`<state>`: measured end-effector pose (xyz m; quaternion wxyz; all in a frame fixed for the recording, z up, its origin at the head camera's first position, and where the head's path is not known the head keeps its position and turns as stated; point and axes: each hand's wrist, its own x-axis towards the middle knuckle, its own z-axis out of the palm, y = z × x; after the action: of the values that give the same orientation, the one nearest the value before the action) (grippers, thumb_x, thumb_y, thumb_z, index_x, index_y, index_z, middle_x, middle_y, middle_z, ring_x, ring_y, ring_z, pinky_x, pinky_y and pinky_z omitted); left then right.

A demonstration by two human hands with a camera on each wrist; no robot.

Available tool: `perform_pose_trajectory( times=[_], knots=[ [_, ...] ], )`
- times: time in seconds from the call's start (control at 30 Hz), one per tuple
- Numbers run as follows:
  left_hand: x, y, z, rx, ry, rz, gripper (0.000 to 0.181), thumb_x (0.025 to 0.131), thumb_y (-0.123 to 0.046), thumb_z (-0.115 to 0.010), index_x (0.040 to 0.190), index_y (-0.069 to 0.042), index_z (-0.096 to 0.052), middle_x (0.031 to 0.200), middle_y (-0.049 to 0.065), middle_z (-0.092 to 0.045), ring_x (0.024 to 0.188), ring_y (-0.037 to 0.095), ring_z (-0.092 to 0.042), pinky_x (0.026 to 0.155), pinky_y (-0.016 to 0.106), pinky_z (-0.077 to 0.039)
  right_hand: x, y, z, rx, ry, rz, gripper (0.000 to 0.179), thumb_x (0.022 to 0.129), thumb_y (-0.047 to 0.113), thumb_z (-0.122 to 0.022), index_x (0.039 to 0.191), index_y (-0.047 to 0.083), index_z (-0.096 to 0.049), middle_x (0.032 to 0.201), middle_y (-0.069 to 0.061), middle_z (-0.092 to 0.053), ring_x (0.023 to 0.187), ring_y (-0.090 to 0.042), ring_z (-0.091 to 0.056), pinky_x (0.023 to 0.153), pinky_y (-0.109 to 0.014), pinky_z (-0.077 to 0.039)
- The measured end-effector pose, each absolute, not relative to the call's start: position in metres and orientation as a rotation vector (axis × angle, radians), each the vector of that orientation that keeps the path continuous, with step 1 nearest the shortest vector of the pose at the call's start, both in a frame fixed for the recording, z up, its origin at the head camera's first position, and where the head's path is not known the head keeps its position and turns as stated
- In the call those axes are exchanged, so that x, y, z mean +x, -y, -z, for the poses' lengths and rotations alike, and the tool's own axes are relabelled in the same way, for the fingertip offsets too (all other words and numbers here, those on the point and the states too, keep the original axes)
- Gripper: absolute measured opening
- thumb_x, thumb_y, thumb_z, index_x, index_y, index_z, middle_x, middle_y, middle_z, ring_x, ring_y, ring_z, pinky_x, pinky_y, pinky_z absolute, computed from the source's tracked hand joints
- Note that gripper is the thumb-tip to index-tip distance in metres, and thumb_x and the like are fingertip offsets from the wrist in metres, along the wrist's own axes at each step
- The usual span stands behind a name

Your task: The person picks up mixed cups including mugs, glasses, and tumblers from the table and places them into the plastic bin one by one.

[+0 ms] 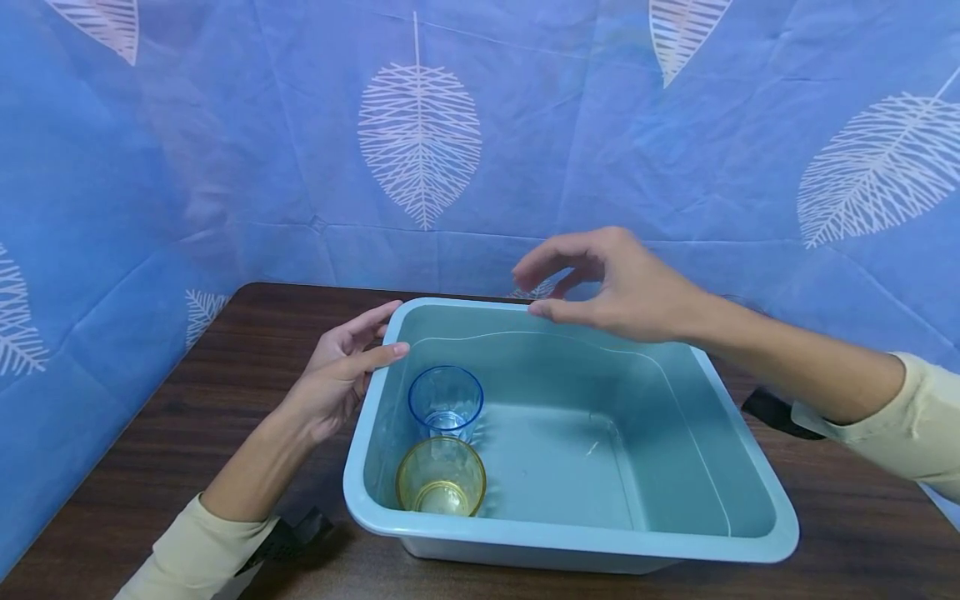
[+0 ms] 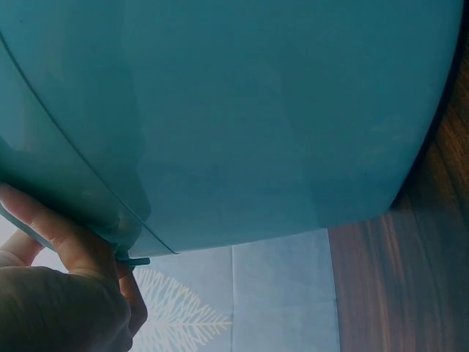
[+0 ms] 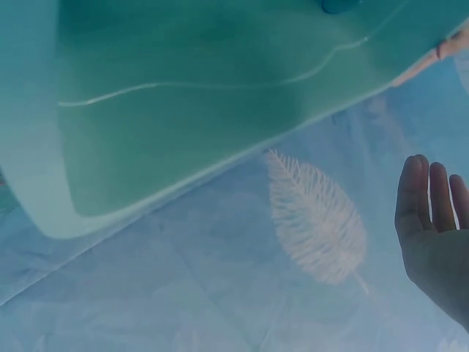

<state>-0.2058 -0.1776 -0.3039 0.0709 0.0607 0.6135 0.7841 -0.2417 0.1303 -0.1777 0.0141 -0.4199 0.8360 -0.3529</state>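
Note:
A light blue plastic basin (image 1: 570, 537) stands on the table. My left hand (image 1: 333, 379) grips its rim at the back left corner, thumb over the edge and fingers below; the left wrist view shows those fingers (image 2: 73, 246) under the rim. Inside, along the left wall, a clear blue glass (image 1: 447, 400) stands behind a clear yellow glass (image 1: 441, 479). My right hand (image 1: 618, 292) is over the basin's back rim, fingers loosely bent and holding nothing. In the right wrist view that hand (image 3: 436, 242) appears apart from the basin wall (image 3: 198, 147).
Dark wood-grain table (image 1: 217, 392) surrounds the basin. A blue cloth (image 1: 540, 125) with white leaf prints hangs behind the table and along its left side. Dark wrist devices are at the left sleeve (image 1: 198, 546) and the right sleeve (image 1: 903, 417).

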Motion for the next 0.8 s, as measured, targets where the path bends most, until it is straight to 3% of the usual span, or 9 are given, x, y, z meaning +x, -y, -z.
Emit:
perform_pose_trajectory(
  times=[0.8],
  knots=[
    [-0.205,0.176,0.303,0.173,-1.849,-2.353,0.066,0.098,0.000,-0.065,0.159,-0.004,-0.038,0.117,0.010,-0.056,0.081,0.011,-0.075,0.074,0.031,-0.065,-0.234,-0.165,0.169,-1.258,-2.662,1.150,0.028,0.093,0.003,-0.076,0.120,0.010,-0.075,0.115,-0.004,-0.073,0.102,-0.014,-0.071,0.083,-0.022,-0.059]
  ],
)
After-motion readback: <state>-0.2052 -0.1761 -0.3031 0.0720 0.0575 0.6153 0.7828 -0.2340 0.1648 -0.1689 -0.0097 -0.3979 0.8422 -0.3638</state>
